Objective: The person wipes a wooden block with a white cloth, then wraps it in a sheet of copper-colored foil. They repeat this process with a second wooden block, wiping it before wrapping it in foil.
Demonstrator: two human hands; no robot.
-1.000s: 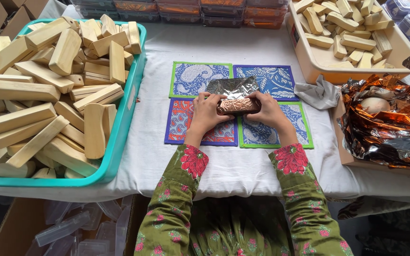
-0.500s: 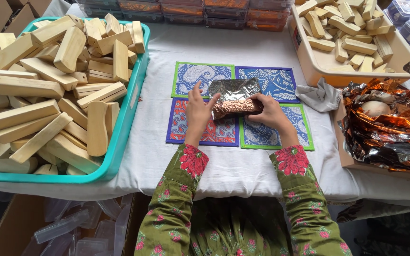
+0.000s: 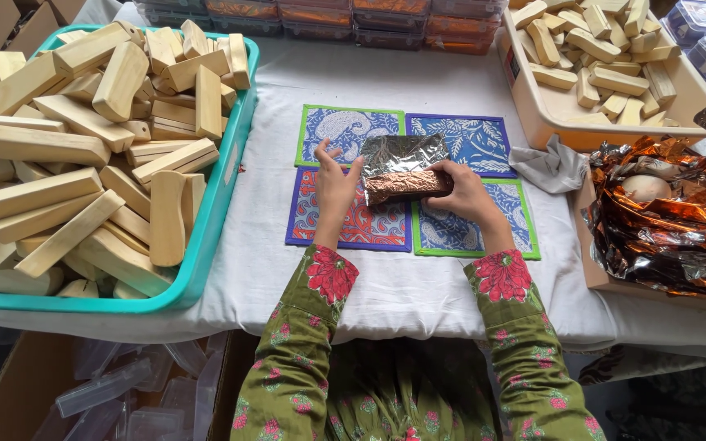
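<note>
A block half-wrapped in shiny foil (image 3: 406, 185) lies across several patterned square mats (image 3: 349, 131) on a white-clothed table. The foil sheet (image 3: 402, 152) spreads silver above the copper-coloured rolled part. My left hand (image 3: 335, 189) presses the left end of the wrapped block, fingers spread upward. On the block's right end, my right hand (image 3: 466, 192) grips it with the fingers curled over the foil. Both sleeves are green with red flowers.
A teal bin (image 3: 206, 245) heaped with pale wooden blocks stands at left. A beige tray (image 3: 533, 106) of smaller blocks sits at back right. A pile of crumpled copper foil (image 3: 672, 220) lies at right, with a grey cloth (image 3: 553, 167) beside it. Lidded plastic boxes (image 3: 386, 16) line the far edge.
The left hand's fingers have lifted and spread at the block's left end. The foil-wrapped block has rolled slightly; more silver sheet shows above it.
</note>
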